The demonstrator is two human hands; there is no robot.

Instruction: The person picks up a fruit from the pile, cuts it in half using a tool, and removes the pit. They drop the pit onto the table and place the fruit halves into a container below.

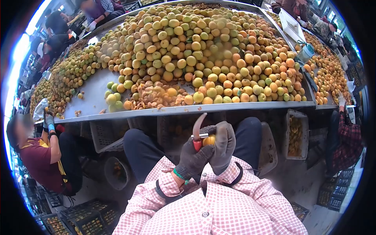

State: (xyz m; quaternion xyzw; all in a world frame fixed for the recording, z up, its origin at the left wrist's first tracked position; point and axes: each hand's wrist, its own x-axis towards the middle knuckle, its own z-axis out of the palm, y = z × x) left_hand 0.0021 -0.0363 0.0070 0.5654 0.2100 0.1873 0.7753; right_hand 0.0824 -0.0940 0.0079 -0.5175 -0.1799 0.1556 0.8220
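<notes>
My left hand (190,158), in a dark grey glove with a green band at the wrist, is closed around a curved knife (199,124). Its red handle shows between the fingers, and the hooked blade points up toward the table edge. Against it, my right hand (224,145), in a grey glove, is closed on a yellow-orange apricot (210,140). The two hands meet over my lap, so part of the fruit is hidden by the fingers. Just beyond them, pitted apricot pieces (156,94) lie in a small pile at the table's front edge.
A large heap of apricots (168,43) covers the metal table (92,88). Crates (296,133) and a bucket (116,172) stand below, beside my legs. A person (45,156) sits at left, another (344,137) at right. A blue-white cup (305,53) rests on the divider.
</notes>
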